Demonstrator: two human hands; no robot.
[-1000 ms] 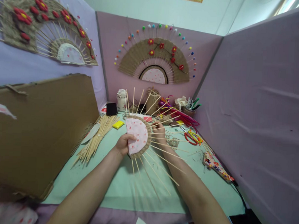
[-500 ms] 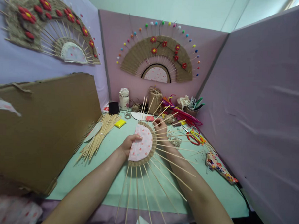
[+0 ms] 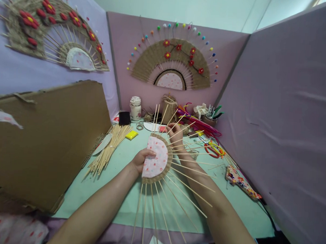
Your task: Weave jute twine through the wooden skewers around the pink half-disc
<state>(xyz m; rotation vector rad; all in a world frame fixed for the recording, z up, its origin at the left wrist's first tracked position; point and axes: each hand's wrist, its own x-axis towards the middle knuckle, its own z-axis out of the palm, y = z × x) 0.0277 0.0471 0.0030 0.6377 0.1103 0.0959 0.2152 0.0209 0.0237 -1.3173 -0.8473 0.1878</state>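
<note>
My left hand grips a half-round fan base by its straight left side, thumb lying on the face. The base has pink dotted cloth in its middle and a woven twine band around the curved edge. Thin bamboo sticks spread out from that band to the top, right and bottom. Behind the upper sticks, my right hand is closed in a pinch near the band's upper edge. What its fingers hold is too small to make out.
Bundled bamboo sticks lie left, near a yellow packet and a cardboard sheet. Scissors and a flower-patterned glue gun lie right. A white jar stands behind. A finished fan hangs on the back panel.
The fan base has shifted slightly right and down, with my left hand still on it. My right hand has risen a little, its fingers lifting away from the band.
</note>
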